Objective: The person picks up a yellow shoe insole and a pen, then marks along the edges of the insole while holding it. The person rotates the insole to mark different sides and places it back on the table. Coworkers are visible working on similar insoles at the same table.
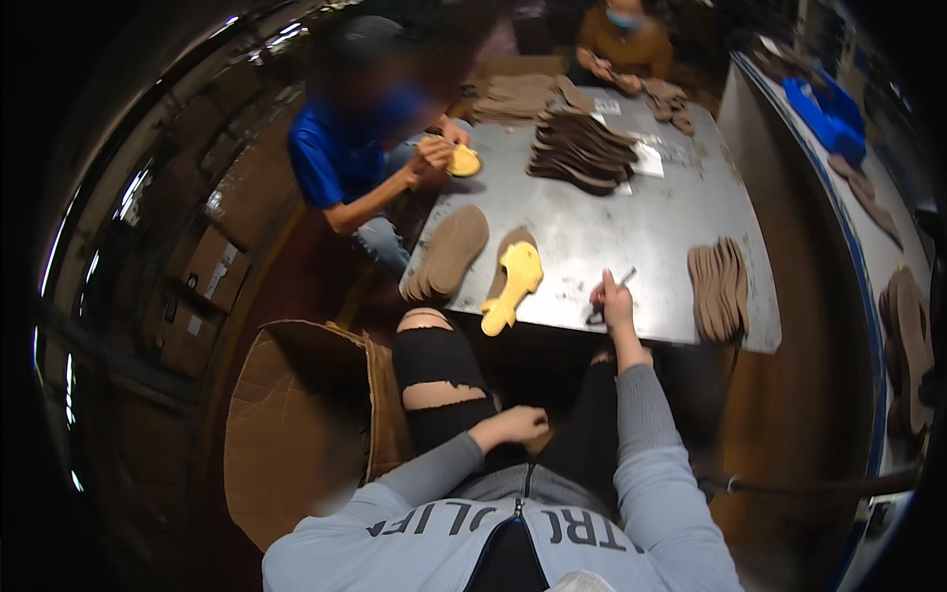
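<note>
While the right grip is grasping a slim, dark, pen-like tool over the near edge of the grey metal bench, the left grip is hovering low by the lap, fingers curling loosely; honestly can't tell whether that one is clenching anything or just hanging released.

Just left of the tool, a bright yellow, sole-shaped template is lying on top of a flat brown sole, its narrow end poking past the bench edge; a fanned stack of brown soles is sitting further left, another stack of upright-looking wavy brown soles is standing near the right corner, and a heap of dark brown soles is lying farther back.

Off to the left, a co-worker in a blue shirt is holding a rounded yellow piece; a big open cardboard box is sitting beside the left knee, btw.
</note>
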